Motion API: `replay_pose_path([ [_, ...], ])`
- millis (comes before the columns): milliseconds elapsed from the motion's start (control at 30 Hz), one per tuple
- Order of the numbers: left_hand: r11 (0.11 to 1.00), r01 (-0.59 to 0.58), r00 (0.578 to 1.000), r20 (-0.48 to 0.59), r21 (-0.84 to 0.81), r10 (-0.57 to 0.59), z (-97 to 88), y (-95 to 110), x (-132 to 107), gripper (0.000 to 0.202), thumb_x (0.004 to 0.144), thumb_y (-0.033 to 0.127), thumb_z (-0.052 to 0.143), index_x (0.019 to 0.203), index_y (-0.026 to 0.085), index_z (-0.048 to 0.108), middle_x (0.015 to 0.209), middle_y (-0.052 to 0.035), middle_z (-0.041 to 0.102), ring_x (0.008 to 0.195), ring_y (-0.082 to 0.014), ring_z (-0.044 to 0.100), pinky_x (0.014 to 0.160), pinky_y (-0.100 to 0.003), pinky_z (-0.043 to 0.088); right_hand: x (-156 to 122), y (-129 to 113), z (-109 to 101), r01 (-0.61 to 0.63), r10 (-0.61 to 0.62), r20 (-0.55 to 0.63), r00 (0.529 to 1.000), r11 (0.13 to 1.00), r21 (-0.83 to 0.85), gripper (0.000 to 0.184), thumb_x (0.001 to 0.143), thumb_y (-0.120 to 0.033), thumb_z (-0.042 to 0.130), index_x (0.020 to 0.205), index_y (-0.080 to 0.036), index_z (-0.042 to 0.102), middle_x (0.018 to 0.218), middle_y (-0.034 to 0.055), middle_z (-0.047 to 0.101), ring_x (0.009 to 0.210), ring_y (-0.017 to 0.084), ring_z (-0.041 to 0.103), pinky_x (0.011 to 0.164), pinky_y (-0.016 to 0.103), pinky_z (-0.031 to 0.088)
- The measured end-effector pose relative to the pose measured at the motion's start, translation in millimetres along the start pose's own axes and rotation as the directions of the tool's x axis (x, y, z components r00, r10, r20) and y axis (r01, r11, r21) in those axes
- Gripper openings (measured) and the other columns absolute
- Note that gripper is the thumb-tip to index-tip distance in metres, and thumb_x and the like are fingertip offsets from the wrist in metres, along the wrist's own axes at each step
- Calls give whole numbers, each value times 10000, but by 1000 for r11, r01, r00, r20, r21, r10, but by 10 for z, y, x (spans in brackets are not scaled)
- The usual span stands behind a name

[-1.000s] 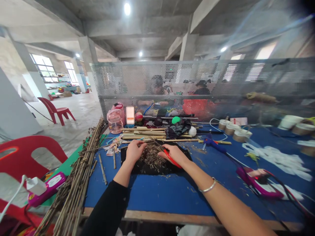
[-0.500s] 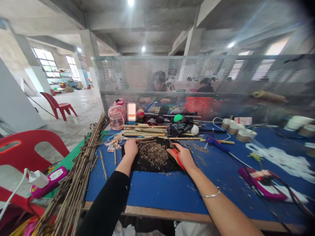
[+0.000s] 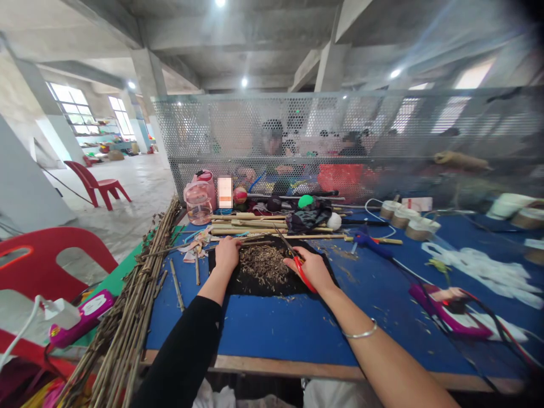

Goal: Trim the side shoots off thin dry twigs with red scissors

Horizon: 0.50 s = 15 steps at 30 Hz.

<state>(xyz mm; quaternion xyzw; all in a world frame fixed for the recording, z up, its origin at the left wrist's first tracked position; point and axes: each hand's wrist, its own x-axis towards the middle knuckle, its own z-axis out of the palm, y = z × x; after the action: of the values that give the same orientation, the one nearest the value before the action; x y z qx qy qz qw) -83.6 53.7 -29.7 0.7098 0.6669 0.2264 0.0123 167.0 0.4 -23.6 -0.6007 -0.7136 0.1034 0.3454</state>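
My left hand (image 3: 227,255) is closed around a few thin twigs (image 3: 255,243), whose ends stick out to the right above the cloth. In my right hand (image 3: 313,269) is a pair of scissors (image 3: 304,274) with red-orange handles. Its dark blades point away and to the left, near the twig ends. Between and below both hands, a heap of short cut twig pieces (image 3: 266,265) lies on a black cloth (image 3: 250,288). My fingertips on the left are partly hidden.
A long bundle of dry stems (image 3: 131,306) lies along the blue table's (image 3: 289,334) left side. Behind the cloth are bamboo sticks (image 3: 246,231) and a pink jug (image 3: 198,203). A glue gun (image 3: 372,245), white strips (image 3: 480,266) and a purple power strip (image 3: 450,314) lie right. A perforated screen (image 3: 238,136) stands behind.
The scissors' blades have shifted slightly left and stand farther apart. My right hand has moved a little left; my left hand keeps its grip on the twigs. The whole view has shifted slightly.
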Motion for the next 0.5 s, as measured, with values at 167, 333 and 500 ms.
replay_pose_path([
  [167,996,-54,992,-116,-75,45,-45,26,15,266,834,184,418,931,188,666,942,-80,639,917,-206,549,822,-296,394,-11,-24,-5,5,-5,3,1000,1000,0,417,722,-480,565,1010,-182,613,715,52,676,644,187,620,624,257,443],
  [333,966,-106,977,-206,-234,57,-151,154,-39,246,823,169,407,948,153,618,898,-103,652,881,-224,572,811,-331,403,-12,-42,-8,-10,11,-36,999,1000,28,413,723,-497,558,992,-190,617,699,41,670,619,176,609,602,244,433],
  [500,575,87,995,102,-814,-7,-190,477,-233,129,780,213,460,870,168,540,721,-57,646,641,-155,595,678,-295,452,-14,-75,-5,-28,37,-104,994,996,84,404,731,-488,553,1003,-192,594,669,34,651,573,165,582,597,250,428],
])
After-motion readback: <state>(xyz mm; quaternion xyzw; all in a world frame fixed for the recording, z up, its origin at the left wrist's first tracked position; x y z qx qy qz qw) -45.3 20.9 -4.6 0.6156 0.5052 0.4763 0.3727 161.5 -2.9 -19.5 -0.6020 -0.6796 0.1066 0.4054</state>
